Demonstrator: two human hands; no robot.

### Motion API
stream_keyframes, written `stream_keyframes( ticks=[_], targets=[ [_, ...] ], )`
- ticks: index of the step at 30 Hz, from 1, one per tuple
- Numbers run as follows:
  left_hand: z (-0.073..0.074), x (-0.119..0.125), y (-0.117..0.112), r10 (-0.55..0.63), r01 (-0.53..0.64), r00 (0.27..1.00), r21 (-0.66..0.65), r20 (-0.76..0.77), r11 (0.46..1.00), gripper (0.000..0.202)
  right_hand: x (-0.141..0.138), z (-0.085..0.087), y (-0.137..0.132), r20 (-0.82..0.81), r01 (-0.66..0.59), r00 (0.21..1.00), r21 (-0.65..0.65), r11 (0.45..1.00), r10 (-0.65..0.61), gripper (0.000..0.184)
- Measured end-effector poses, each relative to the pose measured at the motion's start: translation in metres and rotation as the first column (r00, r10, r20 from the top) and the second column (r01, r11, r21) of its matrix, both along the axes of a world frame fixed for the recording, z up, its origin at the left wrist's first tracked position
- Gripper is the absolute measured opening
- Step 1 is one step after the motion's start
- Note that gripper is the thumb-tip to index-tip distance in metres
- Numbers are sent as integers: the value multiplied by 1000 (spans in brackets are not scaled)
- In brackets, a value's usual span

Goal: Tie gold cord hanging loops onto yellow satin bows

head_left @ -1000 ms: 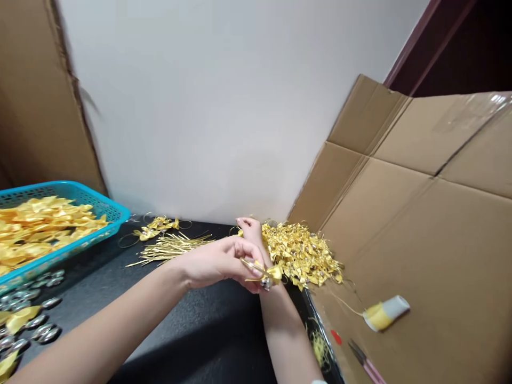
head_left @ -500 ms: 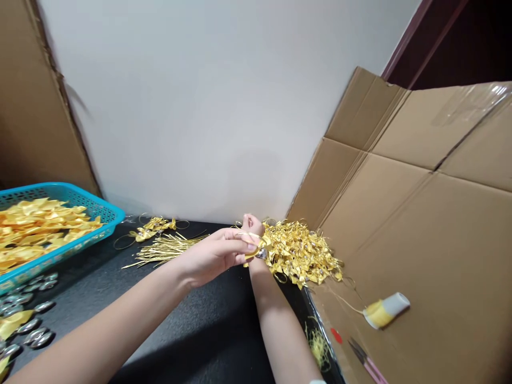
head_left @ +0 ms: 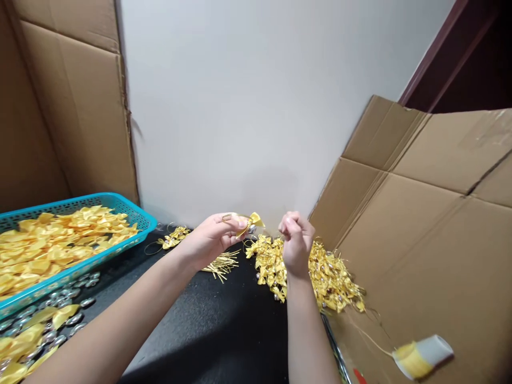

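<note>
My left hand (head_left: 210, 238) is raised over the black table (head_left: 216, 330) and pinches a small gold ribbon bow (head_left: 252, 220) with a silver bead under it. A short way to the right, my right hand (head_left: 295, 241) is closed in a loose fist, apart from the bow; whether a thin thread runs from its fingers I cannot tell. Below and behind the right hand lies a pile of finished gold bows (head_left: 320, 269). A bundle of gold wire ties (head_left: 222, 262) rests on the table under the left hand.
A teal basket (head_left: 132, 213) full of yellow satin bows stands at the left, with silver beads (head_left: 60, 314) and loose bows in front. Flattened cardboard (head_left: 432, 256) lines the right side, holding a spool of gold thread (head_left: 424, 354). Cardboard (head_left: 72, 101) also leans at the back left.
My hands have separated: the left lifted the bow up and leftwards, the right pulled away to the right over the pile. The camera view shifted to the left.
</note>
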State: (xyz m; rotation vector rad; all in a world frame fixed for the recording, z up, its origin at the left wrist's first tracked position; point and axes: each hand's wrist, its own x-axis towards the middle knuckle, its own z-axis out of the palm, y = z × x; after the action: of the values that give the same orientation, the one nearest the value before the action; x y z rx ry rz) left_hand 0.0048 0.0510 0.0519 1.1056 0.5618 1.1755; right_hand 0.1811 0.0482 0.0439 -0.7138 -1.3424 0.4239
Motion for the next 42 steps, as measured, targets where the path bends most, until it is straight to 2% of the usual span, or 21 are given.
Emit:
stream_keyframes(
  ticks=[2, 4, 10, 21, 42],
  targets=[
    [3, -2, -2, 7, -7, 1000, 12, 0, 1000, 12, -5, 8, -17, 205, -113, 974, 84, 990, 93, 31],
    [5, -4, -3, 8, -8, 1000, 17, 0, 1000, 12, -9, 12, -26, 345, -155, 932, 107, 982, 110, 30],
    [7, -4, -3, -28, 28, 999, -1, 36, 1000, 14, -11, 15, -25, 444, -150, 891, 91, 985, 94, 29],
    [4, -8, -4, -137, 138, 982, -6, 128, 990, 12, -13, 19, -29, 465, -164, 879, 95, 982, 102, 30],
    [8, -7, -7, -140, 142, 989, -26, 48, 990, 17, -13, 22, -31, 475, -164, 873, 73, 984, 110, 30]
  ],
)
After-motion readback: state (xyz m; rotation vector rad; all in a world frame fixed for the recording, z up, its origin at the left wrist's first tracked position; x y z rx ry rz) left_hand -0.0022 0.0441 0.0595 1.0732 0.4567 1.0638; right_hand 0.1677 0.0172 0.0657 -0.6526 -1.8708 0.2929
